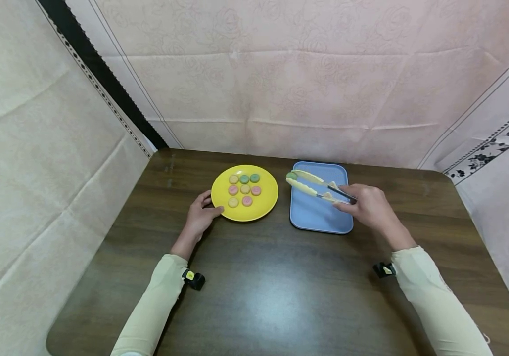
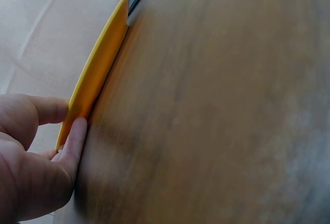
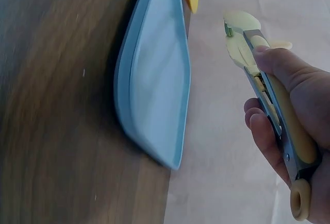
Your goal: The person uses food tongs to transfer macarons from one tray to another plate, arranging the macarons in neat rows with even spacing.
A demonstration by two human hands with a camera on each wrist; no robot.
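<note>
My left hand [image 1: 202, 213] holds the near left rim of a round yellow plate [image 1: 267, 205]. In the left wrist view, fingers [image 2: 76, 139] touch the plate's side while another digit meets its rim. Several small round cookie-like pieces lie on the plate, in pale yellow, green and pink [image 1: 247, 201]. My right hand [image 1: 370, 205] grips cream-and-grey tongs [image 1: 305, 188] above a blue rectangular tray [image 1: 321, 217]. Between the tong tips, at the tray's left edge, a green round piece [image 1: 292, 175] is held. The right wrist view shows the thumb along the tongs' handle [image 3: 294, 116].
The plate and tray stand side by side near the far edge of a dark wooden table [image 1: 254, 287]. Pale patterned cloth [image 1: 281, 89] hangs behind the table and at both sides. Each wrist wears a small black camera.
</note>
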